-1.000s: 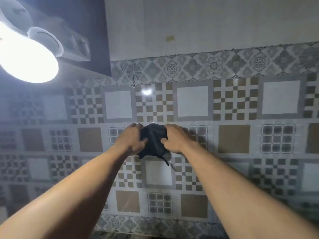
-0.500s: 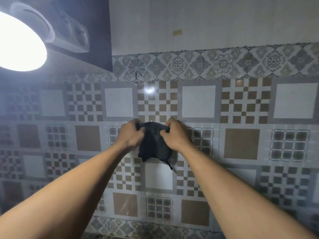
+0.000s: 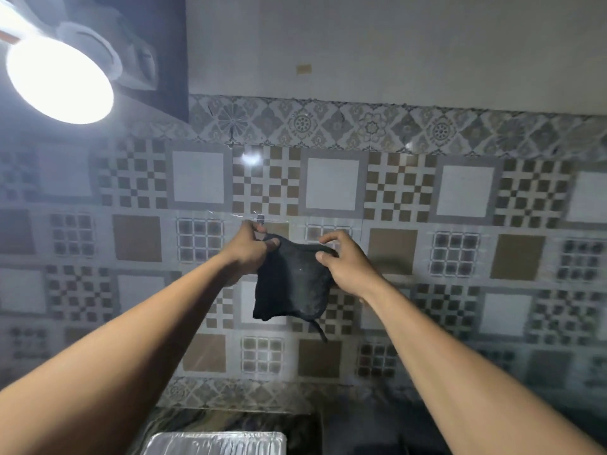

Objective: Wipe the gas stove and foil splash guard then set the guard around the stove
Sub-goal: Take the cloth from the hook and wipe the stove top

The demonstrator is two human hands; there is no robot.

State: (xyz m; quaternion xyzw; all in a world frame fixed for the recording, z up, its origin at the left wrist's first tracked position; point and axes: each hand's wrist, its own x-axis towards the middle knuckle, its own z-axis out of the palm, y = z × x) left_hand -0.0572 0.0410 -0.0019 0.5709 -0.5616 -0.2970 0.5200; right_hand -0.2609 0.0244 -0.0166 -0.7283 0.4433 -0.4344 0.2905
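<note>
A dark cloth (image 3: 292, 284) hangs in front of the patterned tile wall, held by its top edge in both hands. My left hand (image 3: 251, 249) pinches the cloth's upper left corner and its small loop just below a small wall hook (image 3: 260, 218). My right hand (image 3: 345, 262) grips the upper right edge with some fingers spread. The top edge of the silver foil splash guard (image 3: 215, 443) shows at the bottom of the view. The gas stove is out of sight.
The patterned tile wall (image 3: 466, 224) fills the view, with plain wall above it. A bright lamp (image 3: 59, 82) glares at the top left next to a dark cabinet (image 3: 170, 54). A dark counter surface (image 3: 361, 431) lies at the bottom.
The cloth was bunched between both hands against the wall; now it hangs spread open, lifted off the hook area. The view has tilted down, bringing the foil guard into sight.
</note>
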